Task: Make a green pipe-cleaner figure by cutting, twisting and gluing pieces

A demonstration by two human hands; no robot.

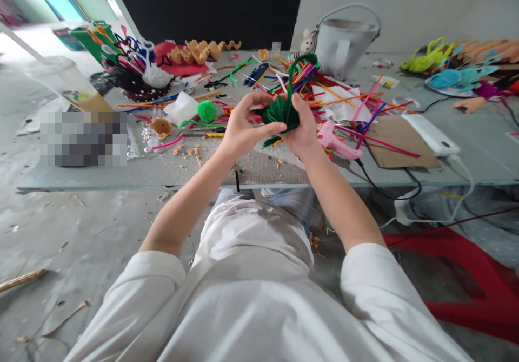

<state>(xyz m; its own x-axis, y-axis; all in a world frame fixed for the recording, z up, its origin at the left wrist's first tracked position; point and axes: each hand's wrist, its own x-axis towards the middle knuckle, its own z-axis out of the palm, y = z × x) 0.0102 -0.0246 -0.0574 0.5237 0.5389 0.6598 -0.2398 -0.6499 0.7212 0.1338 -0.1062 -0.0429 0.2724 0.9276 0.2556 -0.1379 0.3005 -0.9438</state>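
Your R hand point(299, 129) clamps a green pipe-cleaner bundle point(278, 116), already bent into a top loop; L hand point(246, 126) pinches its side, fingers curled. Green pom-pom point(206, 111) sits at 10 o'clock, loose stems point(320, 83) unused at 1, pink glue gun point(336, 140) at 3.

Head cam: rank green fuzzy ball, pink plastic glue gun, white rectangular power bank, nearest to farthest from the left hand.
1. Green fuzzy ball: on the table, just left of the left hand.
2. Pink plastic glue gun: on the table, right of the right hand.
3. White rectangular power bank: farther right, near the table's edge.
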